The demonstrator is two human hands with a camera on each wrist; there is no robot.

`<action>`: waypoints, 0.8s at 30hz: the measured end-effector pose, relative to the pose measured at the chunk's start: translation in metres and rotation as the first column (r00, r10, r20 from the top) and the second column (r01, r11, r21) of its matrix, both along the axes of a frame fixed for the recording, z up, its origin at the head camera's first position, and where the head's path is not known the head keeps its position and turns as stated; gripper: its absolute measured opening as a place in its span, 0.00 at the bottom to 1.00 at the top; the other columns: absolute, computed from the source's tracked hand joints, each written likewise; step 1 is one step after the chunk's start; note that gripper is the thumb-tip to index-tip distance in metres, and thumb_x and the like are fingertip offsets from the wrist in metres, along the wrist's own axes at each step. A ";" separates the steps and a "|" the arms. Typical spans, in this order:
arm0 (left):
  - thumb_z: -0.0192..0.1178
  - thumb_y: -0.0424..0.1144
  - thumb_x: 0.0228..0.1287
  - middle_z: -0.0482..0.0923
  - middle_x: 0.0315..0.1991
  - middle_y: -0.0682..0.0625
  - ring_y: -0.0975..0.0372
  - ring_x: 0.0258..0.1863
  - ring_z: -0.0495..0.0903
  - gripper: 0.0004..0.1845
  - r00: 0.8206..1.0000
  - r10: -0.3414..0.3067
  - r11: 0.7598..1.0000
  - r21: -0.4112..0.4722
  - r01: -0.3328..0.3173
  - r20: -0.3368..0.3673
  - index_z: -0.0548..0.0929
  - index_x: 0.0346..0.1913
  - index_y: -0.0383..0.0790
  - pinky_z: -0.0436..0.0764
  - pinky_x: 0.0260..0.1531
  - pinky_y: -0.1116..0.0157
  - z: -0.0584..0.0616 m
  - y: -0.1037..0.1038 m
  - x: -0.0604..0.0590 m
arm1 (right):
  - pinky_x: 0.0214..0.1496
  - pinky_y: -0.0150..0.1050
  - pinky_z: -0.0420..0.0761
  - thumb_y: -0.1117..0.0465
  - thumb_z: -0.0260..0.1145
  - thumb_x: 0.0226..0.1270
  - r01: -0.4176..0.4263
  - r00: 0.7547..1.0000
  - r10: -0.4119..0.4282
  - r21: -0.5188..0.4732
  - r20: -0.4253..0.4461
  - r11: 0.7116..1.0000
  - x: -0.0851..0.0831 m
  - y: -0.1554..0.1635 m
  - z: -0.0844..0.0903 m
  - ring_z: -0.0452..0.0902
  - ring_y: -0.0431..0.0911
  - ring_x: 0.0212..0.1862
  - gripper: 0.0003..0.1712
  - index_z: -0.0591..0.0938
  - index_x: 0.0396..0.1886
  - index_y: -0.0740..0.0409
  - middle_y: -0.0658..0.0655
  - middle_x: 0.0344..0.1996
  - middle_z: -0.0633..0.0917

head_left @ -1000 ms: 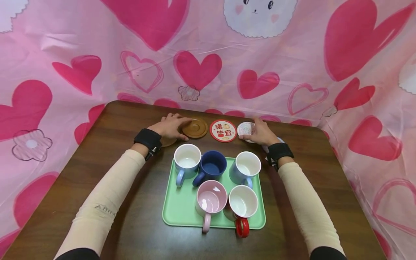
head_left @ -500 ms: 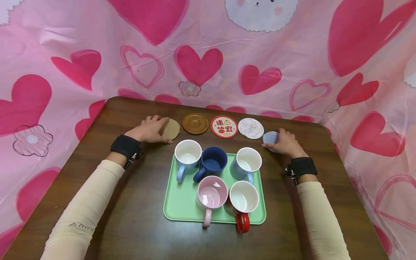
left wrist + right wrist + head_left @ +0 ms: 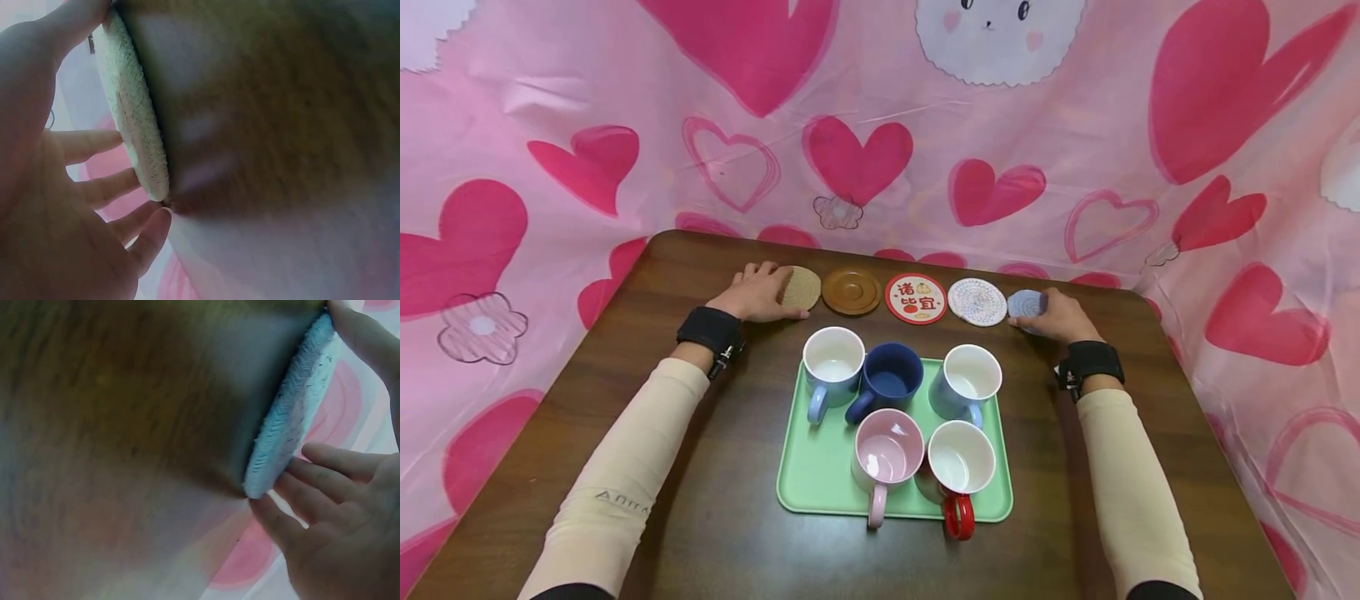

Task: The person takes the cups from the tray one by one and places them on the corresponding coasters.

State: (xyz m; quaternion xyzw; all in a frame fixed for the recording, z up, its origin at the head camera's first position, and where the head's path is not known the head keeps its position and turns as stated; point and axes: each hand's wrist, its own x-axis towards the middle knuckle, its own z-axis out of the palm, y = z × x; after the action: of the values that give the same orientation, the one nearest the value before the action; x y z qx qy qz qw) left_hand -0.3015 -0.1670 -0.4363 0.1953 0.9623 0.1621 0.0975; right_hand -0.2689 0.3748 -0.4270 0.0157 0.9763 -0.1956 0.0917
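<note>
In the head view, my left hand [image 3: 756,292] grips the edges of a tan woven coaster [image 3: 802,288] at the left end of a row of round coasters. The left wrist view shows my thumb at one end of this thick coaster [image 3: 137,119] and fingertips along its other side. At the row's right end my right hand [image 3: 1056,319] holds a grey-blue woven coaster [image 3: 1024,308], thumb and fingers at its rim; its braided edge [image 3: 290,403] shows in the right wrist view. Between them lie a brown wooden saucer [image 3: 852,292], a red-rimmed printed coaster [image 3: 916,298] and a white speckled coaster [image 3: 977,302].
A green tray [image 3: 820,492] in front of the row carries several mugs: light blue [image 3: 833,358], dark blue [image 3: 891,379], another light blue [image 3: 970,379], pink [image 3: 888,454] and red-handled [image 3: 961,462]. Pink heart-patterned cloth [image 3: 857,67] hangs behind the brown table [image 3: 722,517].
Both hands have moved outward from the saucer and speckled coaster to the row's end coasters. Since half a second ago, the tan coaster has shifted slightly right, the grey-blue one slightly back.
</note>
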 end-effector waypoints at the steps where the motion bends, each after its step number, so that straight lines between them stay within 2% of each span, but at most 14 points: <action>1: 0.65 0.64 0.53 0.56 0.68 0.31 0.36 0.64 0.53 0.53 1.000 0.004 1.000 0.002 -0.004 0.001 0.59 0.74 0.36 0.52 0.60 0.35 0.000 0.000 -0.002 | 0.59 0.62 0.69 0.34 0.70 0.54 -0.002 1.000 0.002 -0.002 -0.002 1.000 -0.002 0.000 0.000 0.69 0.65 0.54 0.59 0.59 0.68 0.75 0.75 0.56 0.71; 7: 0.64 0.66 0.53 0.55 0.68 0.31 0.36 0.65 0.52 0.54 1.000 0.025 1.000 -0.007 -0.025 0.007 0.58 0.74 0.36 0.52 0.59 0.35 -0.002 0.002 -0.009 | 0.63 0.64 0.64 0.34 0.69 0.54 -0.019 1.000 0.019 -0.004 0.010 1.000 -0.005 0.003 -0.001 0.66 0.67 0.61 0.60 0.59 0.70 0.74 0.76 0.63 0.67; 11: 0.66 0.67 0.50 0.47 0.72 0.32 0.33 0.67 0.45 0.56 0.999 0.030 1.000 0.007 -0.030 0.014 0.54 0.76 0.43 0.49 0.58 0.32 -0.005 0.007 -0.006 | 0.65 0.65 0.59 0.37 0.70 0.55 -0.069 0.997 0.069 -0.009 -0.024 0.998 0.001 0.000 -0.004 0.57 0.70 0.68 0.58 0.60 0.70 0.74 0.77 0.67 0.61; 13: 0.66 0.68 0.49 0.42 0.74 0.34 0.30 0.68 0.41 0.57 1.000 -0.004 1.000 0.009 0.004 0.001 0.52 0.77 0.50 0.49 0.56 0.30 -0.006 0.012 -0.004 | 0.65 0.67 0.56 0.38 0.70 0.56 -0.116 0.992 0.115 -0.006 -0.056 0.993 0.005 -0.006 -0.004 0.51 0.71 0.71 0.56 0.61 0.71 0.71 0.76 0.70 0.58; 15: 0.65 0.68 0.50 0.40 0.76 0.36 0.25 0.68 0.39 0.54 0.997 -0.067 0.998 0.004 0.067 -0.023 0.53 0.77 0.56 0.48 0.54 0.27 -0.006 0.019 -0.003 | 0.65 0.69 0.53 0.38 0.70 0.56 -0.193 0.977 0.193 0.004 -0.090 0.981 0.008 -0.017 -0.004 0.46 0.72 0.72 0.54 0.62 0.72 0.65 0.76 0.71 0.56; 17: 0.64 0.67 0.53 0.43 0.76 0.36 0.25 0.68 0.42 0.50 0.988 -0.145 0.989 -0.019 0.144 -0.061 0.56 0.77 0.58 0.48 0.55 0.26 -0.005 0.027 -0.003 | 0.65 0.70 0.53 0.38 0.70 0.57 -0.274 0.955 0.275 0.022 -0.109 0.961 0.010 -0.030 -0.004 0.46 0.72 0.71 0.51 0.64 0.73 0.59 0.75 0.71 0.55; 19: 0.62 0.65 0.57 0.47 0.75 0.35 0.24 0.67 0.44 0.45 0.978 -0.194 0.980 -0.056 0.190 -0.074 0.59 0.76 0.57 0.48 0.53 0.24 -0.004 0.034 -0.005 | 0.65 0.70 0.52 0.37 0.68 0.58 -0.344 0.932 0.346 0.044 -0.111 0.938 0.012 -0.041 -0.005 0.48 0.73 0.71 0.48 0.65 0.74 0.54 0.75 0.71 0.55; 21: 0.60 0.63 0.60 0.49 0.74 0.34 0.24 0.67 0.45 0.42 0.976 -0.209 0.975 -0.088 0.203 -0.065 0.61 0.75 0.56 0.49 0.52 0.23 -0.002 0.039 -0.006 | 0.66 0.68 0.52 0.37 0.67 0.60 -0.376 0.917 0.381 0.067 -0.114 0.924 0.014 -0.050 -0.007 0.51 0.72 0.70 0.46 0.67 0.73 0.53 0.76 0.70 0.58; 24: 0.58 0.63 0.63 0.49 0.74 0.33 0.23 0.67 0.43 0.39 0.979 -0.202 0.973 -0.117 0.197 -0.031 0.62 0.75 0.55 0.49 0.48 0.21 -0.001 0.044 -0.012 | 0.67 0.68 0.51 0.39 0.66 0.62 -0.368 0.917 0.379 0.106 -0.125 0.924 0.016 -0.056 -0.011 0.53 0.76 0.68 0.43 0.68 0.72 0.53 0.77 0.68 0.60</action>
State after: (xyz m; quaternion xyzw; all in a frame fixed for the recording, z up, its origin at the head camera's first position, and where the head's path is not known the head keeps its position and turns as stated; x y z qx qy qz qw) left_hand -0.3138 -0.1225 -0.4371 0.2887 0.9473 0.0923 0.1034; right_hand -0.2524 0.3184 -0.4375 -0.1813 0.9724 -0.1357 0.0563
